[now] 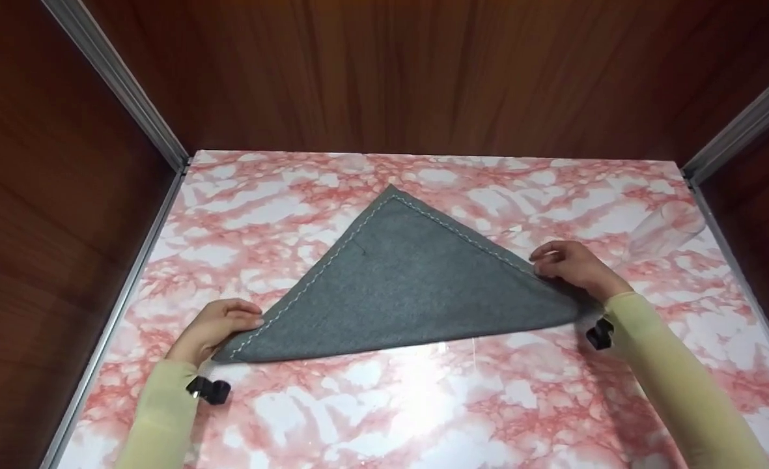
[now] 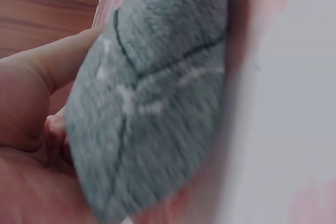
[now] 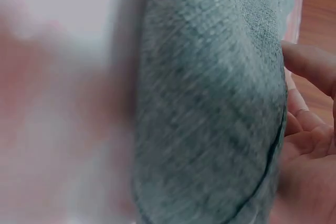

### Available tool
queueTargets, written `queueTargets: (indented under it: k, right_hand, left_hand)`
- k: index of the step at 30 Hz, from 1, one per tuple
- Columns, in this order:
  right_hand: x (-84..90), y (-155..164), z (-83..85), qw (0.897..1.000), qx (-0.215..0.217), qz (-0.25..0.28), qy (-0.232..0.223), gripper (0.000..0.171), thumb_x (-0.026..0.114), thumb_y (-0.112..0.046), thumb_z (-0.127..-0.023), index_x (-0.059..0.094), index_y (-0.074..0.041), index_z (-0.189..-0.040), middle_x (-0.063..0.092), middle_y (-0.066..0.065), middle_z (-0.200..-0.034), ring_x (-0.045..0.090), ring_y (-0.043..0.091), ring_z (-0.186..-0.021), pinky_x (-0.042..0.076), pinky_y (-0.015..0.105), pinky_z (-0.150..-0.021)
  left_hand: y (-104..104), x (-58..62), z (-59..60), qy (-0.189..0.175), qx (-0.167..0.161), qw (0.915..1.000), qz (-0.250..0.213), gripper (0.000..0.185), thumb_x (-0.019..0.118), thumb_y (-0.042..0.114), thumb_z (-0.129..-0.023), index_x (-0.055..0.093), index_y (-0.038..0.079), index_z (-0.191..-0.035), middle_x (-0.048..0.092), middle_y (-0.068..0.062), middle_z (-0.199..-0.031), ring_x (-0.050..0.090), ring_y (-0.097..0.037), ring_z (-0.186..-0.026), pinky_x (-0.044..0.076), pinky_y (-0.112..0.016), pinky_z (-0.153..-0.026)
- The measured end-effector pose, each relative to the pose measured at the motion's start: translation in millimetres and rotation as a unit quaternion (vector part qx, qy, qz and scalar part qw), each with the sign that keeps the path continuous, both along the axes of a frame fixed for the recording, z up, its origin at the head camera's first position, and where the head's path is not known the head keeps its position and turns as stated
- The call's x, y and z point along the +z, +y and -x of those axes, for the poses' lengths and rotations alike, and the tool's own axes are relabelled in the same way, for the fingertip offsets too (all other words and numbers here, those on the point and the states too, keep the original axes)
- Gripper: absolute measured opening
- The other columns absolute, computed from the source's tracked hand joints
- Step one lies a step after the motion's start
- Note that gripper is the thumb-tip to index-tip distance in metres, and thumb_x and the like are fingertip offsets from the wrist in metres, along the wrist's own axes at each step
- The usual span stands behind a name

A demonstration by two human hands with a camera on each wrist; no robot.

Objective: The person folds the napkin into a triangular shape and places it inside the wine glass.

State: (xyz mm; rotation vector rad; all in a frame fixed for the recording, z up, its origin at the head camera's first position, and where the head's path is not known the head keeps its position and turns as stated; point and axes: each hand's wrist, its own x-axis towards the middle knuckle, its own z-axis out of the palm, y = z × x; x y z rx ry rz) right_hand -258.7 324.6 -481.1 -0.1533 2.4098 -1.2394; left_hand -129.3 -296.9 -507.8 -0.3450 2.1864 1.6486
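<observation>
You have a grey triangular piece of fabric with pale stitching along its two upper edges (image 1: 391,280) stretched between your hands, over the middle of the red-and-white marbled counter (image 1: 332,417). Its peak points away from you, and its long edge runs along your side; you cannot tell how much of it touches the surface. Your left hand (image 1: 215,326) has a narrow grip, thumb and fingers pinching the stitched edge near the left corner. Your right hand (image 1: 573,267) likewise pinches the edge on the other side, a little above the right corner. Beyond that hand, near the counter's right edge, is a clear see-through vessel (image 1: 667,229). Your pale yellow sleeves (image 1: 671,371) reach both wrists, and dark brown wood-grain panels (image 1: 391,78) enclose the back and sides
</observation>
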Motion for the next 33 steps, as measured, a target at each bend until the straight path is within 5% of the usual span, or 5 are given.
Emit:
queueTargets:
  k: [7,15,25,28,33]
  right_hand:
    - [2.4,11,-11.2,1.0,0.01,-0.003,0.005,0.033,0.065,-0.01,-0.091,0.057,0.008,-0.118,0.063,0.024,-0.107,0.061,0.013,-0.086,0.049,0.025,-0.069]
    - [13.9,16,-35.3,0.995,0.024,-0.092,0.042,0.032,0.069,-0.022,-0.089,0.063,0.002,-0.11,0.062,0.013,-0.092,0.054,0.019,-0.077,0.046,0.031,-0.066]
    - [9.0,30,-56.7,0.988,0.009,-0.13,0.083,0.034,0.069,-0.023,-0.09,0.062,0.004,-0.108,0.061,0.012,-0.089,0.049,0.018,-0.074,0.042,0.031,-0.066]
    - [6.2,36,-63.4,0.989,-0.003,-0.12,0.091,0.035,0.067,-0.024,-0.092,0.061,0.005,-0.11,0.062,0.011,-0.087,0.05,0.016,-0.072,0.042,0.027,-0.064]
    - [0.7,47,-73.8,0.992,-0.024,-0.083,0.093,0.033,0.063,-0.024,-0.095,0.06,0.005,-0.11,0.058,0.009,-0.08,0.045,0.012,-0.066,0.039,0.026,-0.059]
  left_hand:
    - [-9,-0.1,-16.6,0.005,0.003,1.0,0.003,0.04,0.077,0.017,-0.082,0.062,-0.004,-0.113,0.069,-0.002,-0.097,0.059,-0.01,-0.083,0.046,-0.022,-0.07]
    - [-15,7.8,-26.1,-0.018,-0.022,0.9995,0.013,0.032,0.075,0.02,-0.084,0.065,-0.002,-0.106,0.064,-0.001,-0.091,0.056,-0.012,-0.08,0.046,-0.024,-0.07]
    - [-14,19.0,-40.1,-0.028,-0.025,0.9917,0.123,0.031,0.074,0.029,-0.085,0.069,0.001,-0.098,0.061,0.002,-0.082,0.049,-0.013,-0.072,0.043,-0.027,-0.064]
    - [-16,20.7,-47.7,-0.053,0.006,0.9942,0.093,0.031,0.073,0.028,-0.085,0.069,0.001,-0.1,0.06,0.0,-0.083,0.053,-0.012,-0.069,0.049,-0.029,-0.064]
    - [-17,20.5,-56.1,-0.089,0.071,0.9929,-0.034,0.03,0.072,0.016,-0.086,0.064,-0.004,-0.106,0.058,-0.006,-0.092,0.064,-0.014,-0.077,0.056,-0.034,-0.076]
